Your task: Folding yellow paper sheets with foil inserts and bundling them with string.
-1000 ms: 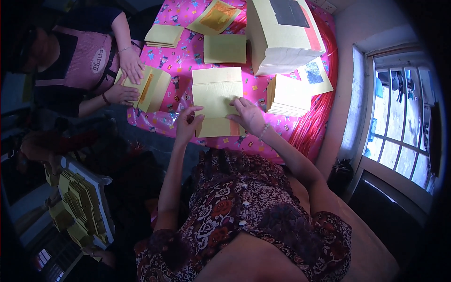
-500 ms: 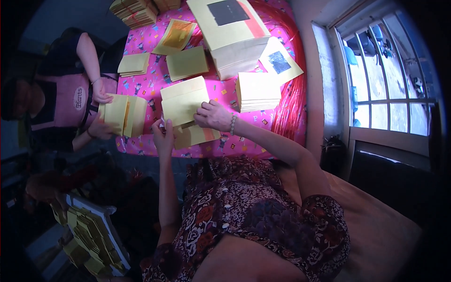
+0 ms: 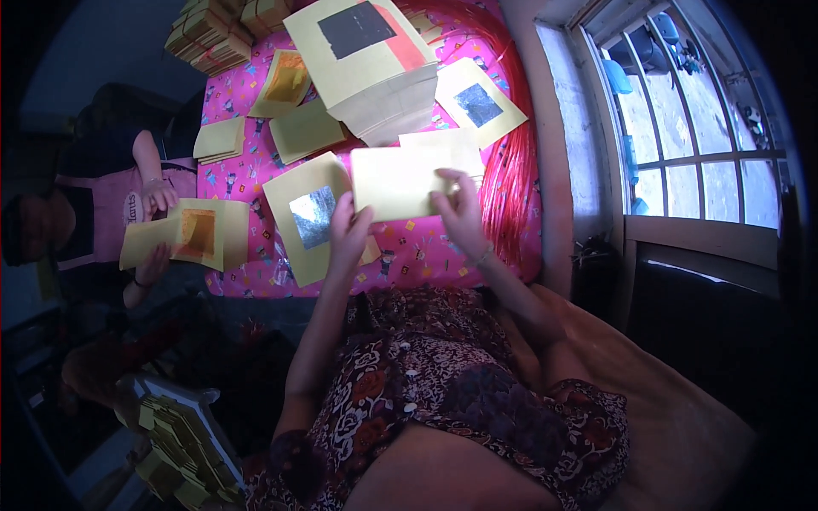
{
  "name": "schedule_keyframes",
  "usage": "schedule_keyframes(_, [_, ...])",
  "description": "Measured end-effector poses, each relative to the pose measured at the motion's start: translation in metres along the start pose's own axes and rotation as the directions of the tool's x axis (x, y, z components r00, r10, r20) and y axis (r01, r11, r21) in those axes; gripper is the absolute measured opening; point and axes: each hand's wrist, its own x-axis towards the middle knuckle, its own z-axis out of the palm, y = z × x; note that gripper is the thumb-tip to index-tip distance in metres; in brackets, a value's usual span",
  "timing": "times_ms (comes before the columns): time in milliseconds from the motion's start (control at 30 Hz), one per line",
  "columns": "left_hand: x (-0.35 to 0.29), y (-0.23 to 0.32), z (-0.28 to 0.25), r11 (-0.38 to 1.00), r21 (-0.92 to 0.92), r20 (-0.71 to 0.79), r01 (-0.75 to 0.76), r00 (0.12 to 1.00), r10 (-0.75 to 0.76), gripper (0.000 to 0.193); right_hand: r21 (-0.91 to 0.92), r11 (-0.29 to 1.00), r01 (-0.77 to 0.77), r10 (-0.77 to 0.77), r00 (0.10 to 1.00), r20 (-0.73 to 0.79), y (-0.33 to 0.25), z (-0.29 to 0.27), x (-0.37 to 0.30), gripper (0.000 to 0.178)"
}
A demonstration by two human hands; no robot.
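Between my two hands is a folded wad of yellow joss paper point(image 3: 394, 183), lifted over the pink table. My left hand point(image 3: 348, 232) pinches its lower left corner, thumb in front. At its right edge my right hand point(image 3: 460, 217) grips it, fingers curled on top. Partly covered behind it lies a pile of folded joss paper point(image 3: 456, 149). Next to my left hand an open joss paper sheet with a silver foil square point(image 3: 312, 217) lies on the table, its right side overlapped by my hand.
A tall block of joss paper point(image 3: 383, 115) stands at the back. Red plastic strands point(image 3: 511, 187) run along the right edge. On the left, a co-worker's hands point(image 3: 158, 204) hold an open gold-foil sheet point(image 3: 198, 234). Tied bundles point(image 3: 204, 38) sit at the far left.
Both hands have moved right, carrying the folded joss paper toward the pile. A silver-foil sheet now shows where they were. The co-worker's folded paper has been opened out. The view has shifted slightly.
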Motion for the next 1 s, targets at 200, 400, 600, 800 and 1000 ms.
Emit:
schedule_keyframes(200, [0.1,-0.041,0.044,0.986,0.164,0.1,0.008,0.995,-0.025,0.03,-0.458,0.876,0.152,-0.247,0.956,-0.156,0.04,-0.057,0.073,0.037])
schedule_keyframes(400, [0.128,-0.066,0.05,0.935,0.34,0.047,0.097,0.992,-0.12,0.029,-0.46,0.887,0.025,-0.098,0.986,-0.136,0.054,-0.059,0.092,0.04])
schedule_keyframes(600, [0.13,-0.094,0.045,0.924,0.365,-0.05,0.114,0.993,-0.103,0.033,-0.489,0.871,0.053,-0.101,0.992,-0.072,0.073,-0.057,0.089,0.036])
schedule_keyframes(800, [0.126,-0.113,0.041,0.881,0.461,-0.069,0.105,0.994,-0.082,0.037,-0.487,0.87,0.071,-0.089,0.996,-0.014,0.085,-0.056,0.081,0.036])
schedule_keyframes(1000, [0.113,-0.103,0.053,0.806,0.591,-0.013,0.019,1.0,-0.014,0.036,-0.519,0.85,0.091,-0.111,0.994,-0.009,0.096,-0.057,0.075,0.037])
